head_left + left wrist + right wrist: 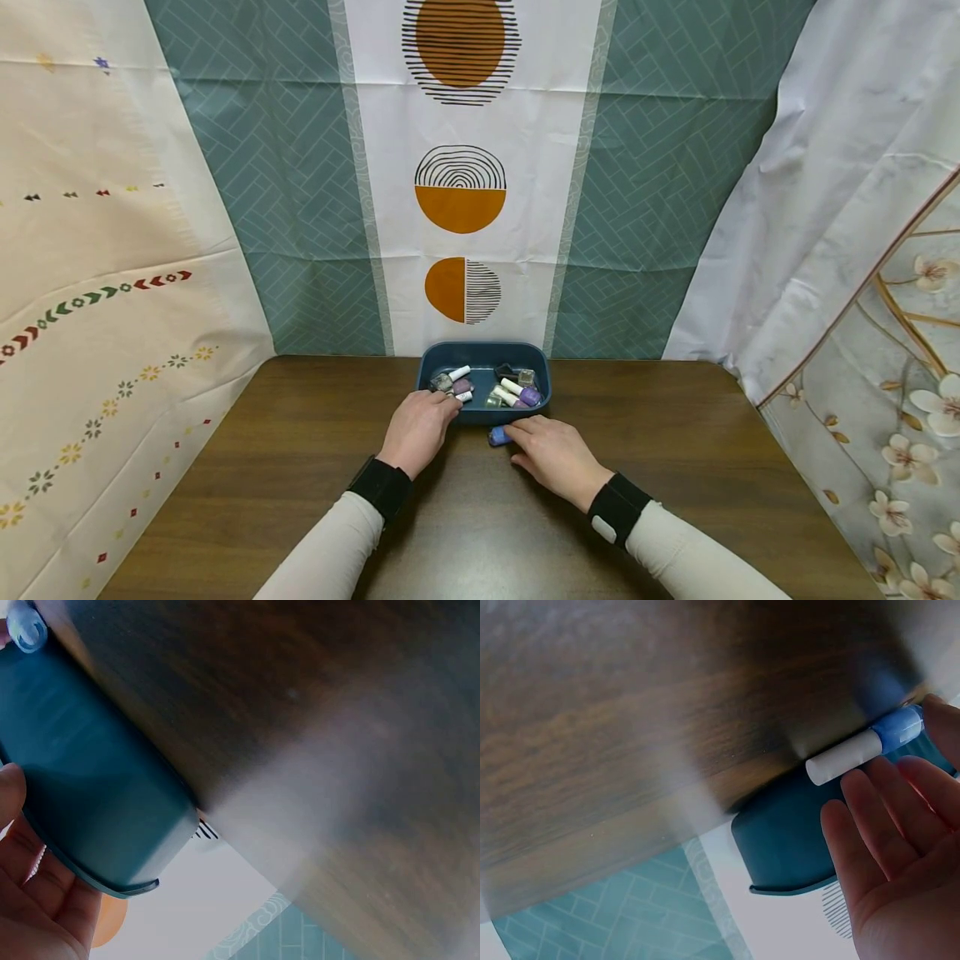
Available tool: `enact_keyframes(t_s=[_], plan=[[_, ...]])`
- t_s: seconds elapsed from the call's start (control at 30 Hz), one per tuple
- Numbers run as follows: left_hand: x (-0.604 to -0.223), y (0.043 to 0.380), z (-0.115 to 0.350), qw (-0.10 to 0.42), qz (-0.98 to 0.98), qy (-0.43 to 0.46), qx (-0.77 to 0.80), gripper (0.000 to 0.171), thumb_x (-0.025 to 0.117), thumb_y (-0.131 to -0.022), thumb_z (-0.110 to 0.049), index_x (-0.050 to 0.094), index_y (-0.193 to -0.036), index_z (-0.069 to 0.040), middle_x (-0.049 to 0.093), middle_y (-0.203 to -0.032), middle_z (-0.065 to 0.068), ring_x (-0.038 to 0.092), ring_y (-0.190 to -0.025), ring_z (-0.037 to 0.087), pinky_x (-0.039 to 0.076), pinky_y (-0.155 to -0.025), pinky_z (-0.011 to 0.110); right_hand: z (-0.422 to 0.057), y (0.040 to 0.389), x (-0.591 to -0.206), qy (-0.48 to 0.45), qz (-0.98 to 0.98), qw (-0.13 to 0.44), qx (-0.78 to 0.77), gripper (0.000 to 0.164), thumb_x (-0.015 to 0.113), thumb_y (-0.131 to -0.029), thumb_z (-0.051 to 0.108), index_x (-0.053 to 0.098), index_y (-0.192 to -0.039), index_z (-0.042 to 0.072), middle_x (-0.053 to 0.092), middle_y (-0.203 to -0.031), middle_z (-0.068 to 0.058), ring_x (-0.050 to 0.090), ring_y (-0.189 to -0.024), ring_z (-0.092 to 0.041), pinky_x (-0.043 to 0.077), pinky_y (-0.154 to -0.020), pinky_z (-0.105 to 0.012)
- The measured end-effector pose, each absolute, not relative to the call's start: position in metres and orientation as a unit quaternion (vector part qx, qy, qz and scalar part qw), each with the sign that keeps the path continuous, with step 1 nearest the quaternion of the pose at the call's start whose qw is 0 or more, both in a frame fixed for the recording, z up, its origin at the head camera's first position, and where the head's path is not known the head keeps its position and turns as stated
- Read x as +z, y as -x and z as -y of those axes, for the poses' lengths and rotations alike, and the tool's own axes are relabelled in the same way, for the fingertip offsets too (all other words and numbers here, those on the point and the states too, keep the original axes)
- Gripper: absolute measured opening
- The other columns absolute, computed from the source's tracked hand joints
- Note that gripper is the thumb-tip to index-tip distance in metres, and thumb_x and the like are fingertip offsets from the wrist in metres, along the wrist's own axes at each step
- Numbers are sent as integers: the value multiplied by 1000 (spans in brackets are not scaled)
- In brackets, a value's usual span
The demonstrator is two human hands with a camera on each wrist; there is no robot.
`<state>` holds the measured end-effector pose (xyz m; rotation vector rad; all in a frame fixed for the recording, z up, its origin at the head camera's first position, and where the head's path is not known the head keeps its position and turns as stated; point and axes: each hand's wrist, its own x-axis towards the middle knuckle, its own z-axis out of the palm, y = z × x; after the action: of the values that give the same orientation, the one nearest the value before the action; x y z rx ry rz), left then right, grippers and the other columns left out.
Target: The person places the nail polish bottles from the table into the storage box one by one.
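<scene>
A dark blue bin (pixel 483 414) holds several small nail polish bottles at the back of the table. My left hand (pixel 422 429) is at its front left corner. Its fingers reach over the rim, near a white-capped bottle (pixel 463 397); in the left wrist view the thumb (pixel 11 791) lies against the rim, while the fingertips are hidden. In front of the bin lies a blue nail polish bottle (pixel 498 435), its white cap visible in the right wrist view. My right hand (pixel 555 454) touches this bottle with nearly straight fingers, the thumb standing apart from them.
Inside the bin, purple bottles (pixel 529 396) and a dark glitter bottle (pixel 441 382) lie in two loose groups. The brown wooden table (pixel 300 467) stretches to both sides. A patterned curtain (pixel 480 242) hangs right behind the bin.
</scene>
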<state>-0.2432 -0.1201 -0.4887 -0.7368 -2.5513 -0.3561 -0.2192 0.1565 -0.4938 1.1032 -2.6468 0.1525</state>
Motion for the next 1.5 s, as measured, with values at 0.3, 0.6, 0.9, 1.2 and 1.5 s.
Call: enact_keyframes(t_s=[0.3,0.6,0.9,1.2,1.5], plan=[[-489,242,119,233,927,268,-124,8,81,-101,-9,83,-108,-10,79,-99,3,69,-89,25,59,-95,44,-155,220,-496,-369,918,136,50,37,90,-96,23,79,-129,11,78,-112,-3,73,-98,-20,64,-86,-37],[-491,243,120,241,922,278,-118,5,81,-102,-10,82,-107,-11,78,-97,2,70,-87,24,59,-93,43,-154,221,-501,-371,912,162,62,31,91,-94,15,80,-122,10,77,-100,-1,74,-90,-18,64,-80,-37],[-490,243,120,239,924,274,-120,6,81,-102,-11,83,-107,-12,78,-96,1,69,-86,23,59,-92,42,-153,219,-499,-366,914,161,67,25,88,-95,11,81,-119,10,78,-99,-1,73,-88,-18,64,-79,-37],[-490,243,120,222,929,269,-122,8,79,-103,-11,83,-110,-10,79,-98,3,69,-87,25,59,-95,44,-153,213,-491,-357,919,161,48,22,86,-97,10,83,-119,12,79,-103,0,72,-91,-17,64,-83,-36],[-489,243,120,219,931,267,-116,10,80,-103,-11,84,-111,-10,80,-101,2,69,-89,25,59,-97,43,-156,208,-484,-355,918,164,63,28,90,-93,7,84,-119,15,81,-106,2,73,-95,-16,64,-87,-36]])
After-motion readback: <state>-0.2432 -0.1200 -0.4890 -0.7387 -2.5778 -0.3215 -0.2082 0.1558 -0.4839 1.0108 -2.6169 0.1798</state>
